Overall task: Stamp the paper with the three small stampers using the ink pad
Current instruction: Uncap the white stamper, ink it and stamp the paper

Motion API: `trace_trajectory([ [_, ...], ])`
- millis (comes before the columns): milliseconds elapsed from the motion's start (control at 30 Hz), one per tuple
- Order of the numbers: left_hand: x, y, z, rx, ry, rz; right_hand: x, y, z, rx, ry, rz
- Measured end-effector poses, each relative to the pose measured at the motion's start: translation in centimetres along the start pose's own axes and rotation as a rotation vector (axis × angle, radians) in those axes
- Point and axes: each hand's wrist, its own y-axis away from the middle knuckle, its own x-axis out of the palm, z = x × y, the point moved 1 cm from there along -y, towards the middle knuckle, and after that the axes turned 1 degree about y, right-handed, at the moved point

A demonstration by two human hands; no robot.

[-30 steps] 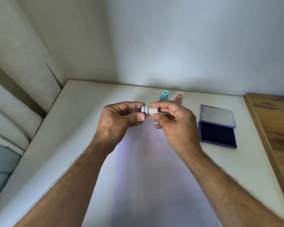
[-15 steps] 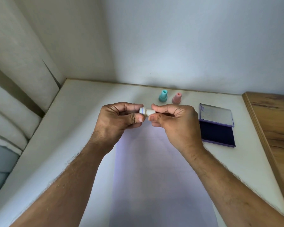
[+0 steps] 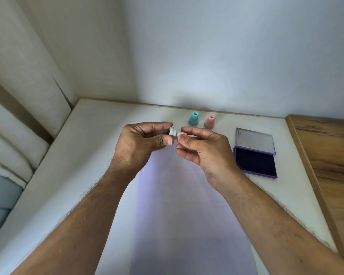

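Observation:
A small white stamper [image 3: 174, 132] with a blue ring lies sideways between my two hands, above the pale sheet of paper [image 3: 179, 205]. My left hand [image 3: 139, 143] pinches its ringed end; my right hand [image 3: 203, 149] pinches the other end. A teal stamper [image 3: 193, 118] and a pink stamper [image 3: 209, 122] stand upright at the back of the table. To the right, the purple ink pad [image 3: 255, 160] lies open, its clear lid [image 3: 254, 140] folded back.
The white table [image 3: 87, 147] meets a wall at the back and a cushioned surface [image 3: 6, 147] on the left. A wooden board [image 3: 330, 155] borders the table on the right.
Both hands hold the white stamper as before; the right fingers have shifted slightly along it, so less of its body shows. The view has tilted a little.

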Motion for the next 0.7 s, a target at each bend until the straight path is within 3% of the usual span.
trace_trajectory([
  [233, 0.0, -0.1, -0.4, -0.011, -0.08, -0.1, 0.0, 0.1, 1.3, -0.097, 0.038, -0.127],
  [367, 0.1, 0.0, 0.0, -0.012, -0.159, -0.155, 0.3, -1.3, 2.2, -0.31, 0.415, -0.258],
  [500, 0.3, -0.1, 0.5, -0.013, -0.219, -0.161, 1.7, -3.2, 2.5, -0.491, 0.803, -0.241],
  [700, 0.3, -0.7, 0.8, -0.036, -0.197, -0.182, 3.8, -5.4, 1.7, -0.461, 1.118, -0.255],
])
